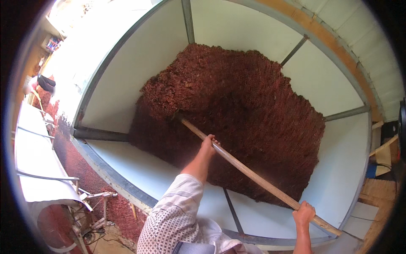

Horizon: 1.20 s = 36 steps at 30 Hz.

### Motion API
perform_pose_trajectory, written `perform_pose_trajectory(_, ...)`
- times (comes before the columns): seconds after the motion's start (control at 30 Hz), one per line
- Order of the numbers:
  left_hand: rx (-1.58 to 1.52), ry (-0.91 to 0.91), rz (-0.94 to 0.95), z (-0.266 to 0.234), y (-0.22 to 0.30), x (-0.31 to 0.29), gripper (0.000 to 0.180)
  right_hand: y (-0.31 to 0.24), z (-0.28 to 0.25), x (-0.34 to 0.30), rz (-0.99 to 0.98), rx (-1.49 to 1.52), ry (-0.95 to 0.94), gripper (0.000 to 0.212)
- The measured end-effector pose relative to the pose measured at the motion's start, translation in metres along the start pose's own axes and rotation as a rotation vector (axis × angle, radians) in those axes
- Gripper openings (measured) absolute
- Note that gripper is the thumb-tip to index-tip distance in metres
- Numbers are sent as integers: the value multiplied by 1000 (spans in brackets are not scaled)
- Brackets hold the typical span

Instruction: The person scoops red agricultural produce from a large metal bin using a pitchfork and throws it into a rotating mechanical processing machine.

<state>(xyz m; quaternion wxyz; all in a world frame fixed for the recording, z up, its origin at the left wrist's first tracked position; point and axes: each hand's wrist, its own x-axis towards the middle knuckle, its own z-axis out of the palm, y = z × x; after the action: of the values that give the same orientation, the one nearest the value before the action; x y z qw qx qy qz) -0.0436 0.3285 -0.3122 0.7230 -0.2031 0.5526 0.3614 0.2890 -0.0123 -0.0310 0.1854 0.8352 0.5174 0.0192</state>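
Note:
A long wooden handle [253, 174] runs slantwise across a large white-walled bin [347, 152]. My left hand [209, 143] is closed around its upper part, toward the far left end. Near the other end, at lower right, my right hand [303, 212] grips the same handle. Heaped in the bin is a mass of dark red, crumbly, dried-looking plant material [245, 84]. The tool's head is sunk in this heap, so its kind is hidden. The heap rises highest at the far side and dips around the tool.
Grey metal strips [101, 134] frame the bin's panels and rim. Outside on the left, red material [97, 186] lies on the floor beside a white sheet-covered frame [38, 156] with metal legs. Wooden boards [374, 194] stand at the right. A person [34, 86] is partly visible at far left.

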Motion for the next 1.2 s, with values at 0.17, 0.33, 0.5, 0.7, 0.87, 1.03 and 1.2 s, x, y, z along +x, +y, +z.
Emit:
perform_pose_trajectory(0.17,33,54,25,-7,-24,-33,23,28,40,-28,-3,43,51,24)
perform_pose_trajectory(0.33,47,80,101,-10,-40,-67,16,52,32,-37,23,141,13,21)
perform_pose_trajectory(0.5,39,20,145,-17,-53,-86,17,77,36,-60,55,197,63,17)
perform_pose_trajectory(0.7,61,56,202,0,-64,-171,20,101,26,-99,128,233,79,13)
perform_pose_trajectory(0.87,89,-71,194,-3,-78,-217,16,121,8,-141,167,229,117,12)
perform_pose_trajectory(1.03,95,-182,202,-2,-99,-282,14,151,-18,-186,160,249,271,12)
perform_pose_trajectory(1.2,77,-322,216,1,-118,-329,12,174,-68,-223,155,224,428,15)
